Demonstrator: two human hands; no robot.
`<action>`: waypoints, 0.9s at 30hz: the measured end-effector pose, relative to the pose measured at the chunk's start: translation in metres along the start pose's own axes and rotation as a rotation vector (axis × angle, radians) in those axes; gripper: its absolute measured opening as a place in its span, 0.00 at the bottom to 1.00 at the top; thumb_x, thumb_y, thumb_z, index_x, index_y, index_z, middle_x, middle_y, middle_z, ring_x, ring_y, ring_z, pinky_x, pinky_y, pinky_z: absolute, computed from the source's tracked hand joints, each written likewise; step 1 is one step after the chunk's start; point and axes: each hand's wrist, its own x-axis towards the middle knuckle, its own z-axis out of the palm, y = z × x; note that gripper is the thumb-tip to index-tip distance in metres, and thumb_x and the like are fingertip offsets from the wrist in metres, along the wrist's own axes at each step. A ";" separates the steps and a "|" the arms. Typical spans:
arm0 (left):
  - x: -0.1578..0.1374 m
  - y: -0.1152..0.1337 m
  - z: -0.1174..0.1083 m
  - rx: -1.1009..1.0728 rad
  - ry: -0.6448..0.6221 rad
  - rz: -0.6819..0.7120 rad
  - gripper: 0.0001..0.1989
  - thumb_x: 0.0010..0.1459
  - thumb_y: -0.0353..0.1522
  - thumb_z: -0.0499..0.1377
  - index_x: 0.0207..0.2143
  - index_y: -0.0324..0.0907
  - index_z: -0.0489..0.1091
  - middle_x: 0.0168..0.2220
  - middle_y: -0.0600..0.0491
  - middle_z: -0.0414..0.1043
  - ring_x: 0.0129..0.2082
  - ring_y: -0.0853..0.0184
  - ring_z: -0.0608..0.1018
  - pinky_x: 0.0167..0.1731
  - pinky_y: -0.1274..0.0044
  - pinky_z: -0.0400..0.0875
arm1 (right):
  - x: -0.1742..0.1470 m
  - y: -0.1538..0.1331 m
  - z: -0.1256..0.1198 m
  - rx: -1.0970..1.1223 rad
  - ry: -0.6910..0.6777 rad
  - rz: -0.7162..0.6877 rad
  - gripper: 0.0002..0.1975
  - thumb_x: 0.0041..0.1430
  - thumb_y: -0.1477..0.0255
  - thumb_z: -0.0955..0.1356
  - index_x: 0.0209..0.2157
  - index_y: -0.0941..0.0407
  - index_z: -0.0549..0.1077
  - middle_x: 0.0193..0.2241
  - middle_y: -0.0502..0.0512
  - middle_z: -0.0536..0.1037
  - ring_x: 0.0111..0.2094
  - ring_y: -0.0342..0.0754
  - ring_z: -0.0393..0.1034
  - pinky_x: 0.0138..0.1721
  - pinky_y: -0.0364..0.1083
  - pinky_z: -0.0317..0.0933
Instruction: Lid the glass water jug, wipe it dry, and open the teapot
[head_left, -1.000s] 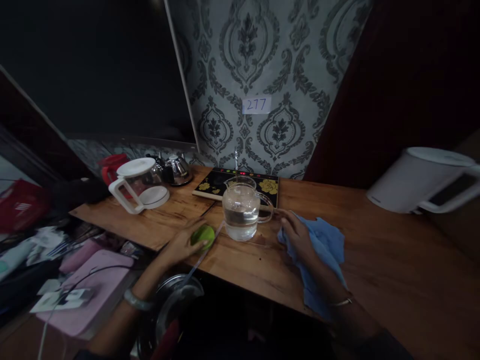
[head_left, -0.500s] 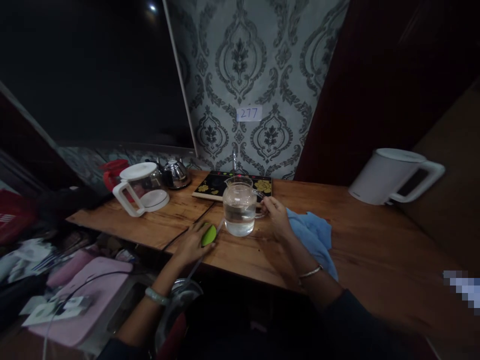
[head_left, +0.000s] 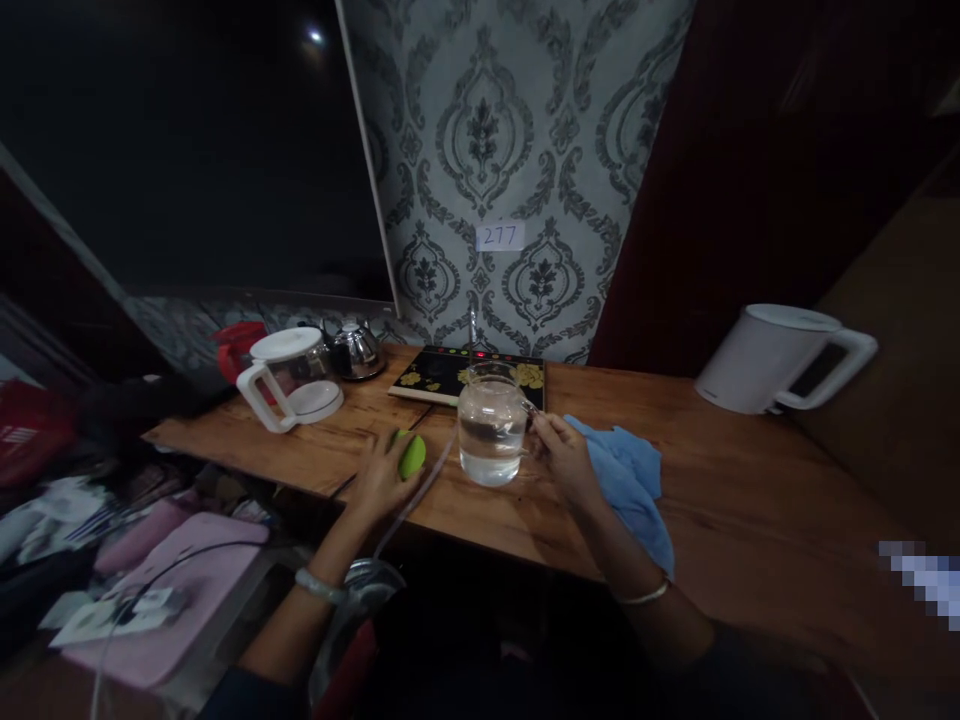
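The counter (head_left: 712,500) is varnished wood with visible grain. The jug (head_left: 491,432) is clear glass, the cloth (head_left: 626,475) soft matt blue fabric, the kettle (head_left: 780,358) smooth white plastic, and the teapot (head_left: 354,348) shiny metal.

Wall (head_left: 525,120): grey-white paper with a dark grey damask pattern; white label (head_left: 500,236) bearing blue numerals. Table (head_left: 735,480): reddish-brown wood with dark grain. Hotplate (head_left: 450,368): black with yellow flowers and small red lights. Glass jug (head_left: 492,430): clear, with clear liquid. Object in left hand (head_left: 382,478): bright green. Cloth (head_left: 626,475): light blue. Kettle (head_left: 780,358): white with a dark handle inset. Carafe (head_left: 289,375): clear with white lid and handle. Behind it, a red item (head_left: 238,338), possibly a jug. Small kettle (head_left: 356,348): shiny silver. Pad (head_left: 169,590): pink.
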 end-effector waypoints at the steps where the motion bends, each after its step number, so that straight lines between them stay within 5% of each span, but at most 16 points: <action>1: 0.001 0.002 -0.002 0.011 0.014 -0.009 0.28 0.55 0.39 0.61 0.57 0.38 0.71 0.57 0.37 0.67 0.54 0.46 0.70 0.55 0.56 0.66 | -0.003 -0.002 -0.001 -0.011 0.003 0.007 0.22 0.53 0.48 0.70 0.23 0.53 0.69 0.16 0.44 0.64 0.20 0.42 0.57 0.24 0.43 0.55; 5: 0.007 0.008 -0.010 -0.143 0.158 -0.050 0.26 0.51 0.38 0.65 0.53 0.41 0.73 0.56 0.39 0.69 0.55 0.45 0.70 0.57 0.54 0.63 | -0.012 -0.009 -0.005 -0.052 0.014 0.030 0.23 0.52 0.47 0.70 0.23 0.53 0.70 0.16 0.44 0.64 0.19 0.41 0.56 0.23 0.42 0.53; 8: 0.011 0.014 -0.018 -0.575 0.259 -0.143 0.27 0.50 0.41 0.67 0.52 0.43 0.75 0.53 0.44 0.74 0.54 0.50 0.73 0.57 0.59 0.64 | -0.016 -0.010 -0.007 -0.020 0.013 0.042 0.23 0.52 0.48 0.71 0.23 0.54 0.71 0.16 0.43 0.65 0.20 0.41 0.56 0.23 0.42 0.53; 12: 0.012 0.029 -0.030 -1.324 0.179 -0.341 0.29 0.48 0.47 0.68 0.49 0.40 0.77 0.48 0.45 0.79 0.51 0.54 0.77 0.52 0.67 0.70 | -0.022 -0.011 -0.008 0.020 0.037 0.051 0.22 0.52 0.51 0.72 0.22 0.54 0.70 0.16 0.43 0.64 0.20 0.40 0.56 0.24 0.41 0.52; 15: 0.011 0.039 -0.037 -1.674 0.107 -0.497 0.22 0.52 0.46 0.66 0.43 0.39 0.78 0.45 0.45 0.81 0.46 0.56 0.80 0.45 0.69 0.76 | -0.027 -0.013 -0.010 0.031 0.044 0.050 0.23 0.52 0.51 0.72 0.20 0.54 0.68 0.16 0.43 0.63 0.20 0.40 0.55 0.23 0.41 0.52; 20: 0.008 0.050 -0.041 -1.876 -0.067 -0.648 0.19 0.62 0.43 0.57 0.44 0.37 0.76 0.40 0.43 0.82 0.36 0.56 0.83 0.29 0.68 0.80 | -0.033 -0.018 -0.016 -0.027 0.026 0.026 0.21 0.56 0.52 0.70 0.22 0.54 0.70 0.17 0.44 0.65 0.21 0.41 0.59 0.26 0.42 0.56; 27: -0.005 0.063 -0.017 -1.898 -0.099 -0.786 0.15 0.64 0.39 0.57 0.39 0.38 0.78 0.37 0.47 0.82 0.34 0.60 0.83 0.33 0.69 0.81 | -0.039 -0.003 -0.054 -0.410 0.036 -0.127 0.16 0.63 0.58 0.65 0.42 0.54 0.76 0.39 0.56 0.81 0.42 0.52 0.73 0.44 0.50 0.66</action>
